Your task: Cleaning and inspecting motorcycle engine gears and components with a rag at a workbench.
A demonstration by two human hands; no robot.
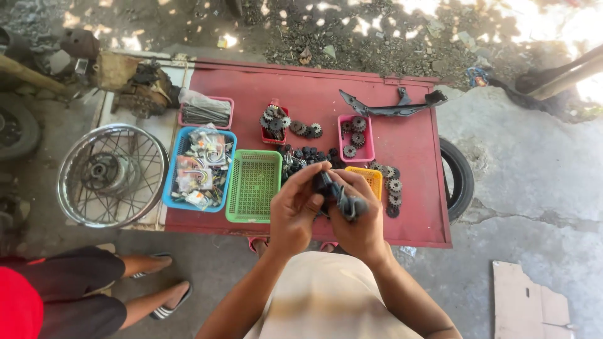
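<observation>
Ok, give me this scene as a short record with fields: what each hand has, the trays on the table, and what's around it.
left hand: left hand pinches the top of a small dark part, grip closed on it
right hand: right hand holds the same part from below
table: red table, low, on concrete
trays: green basket; blue tray of packets; pink tray of gears; yellow tray behind the hands
loose: gears; black bracket
beside table: spoked wheel left; tyre right
other person: legs in sandals, lower left
</observation>
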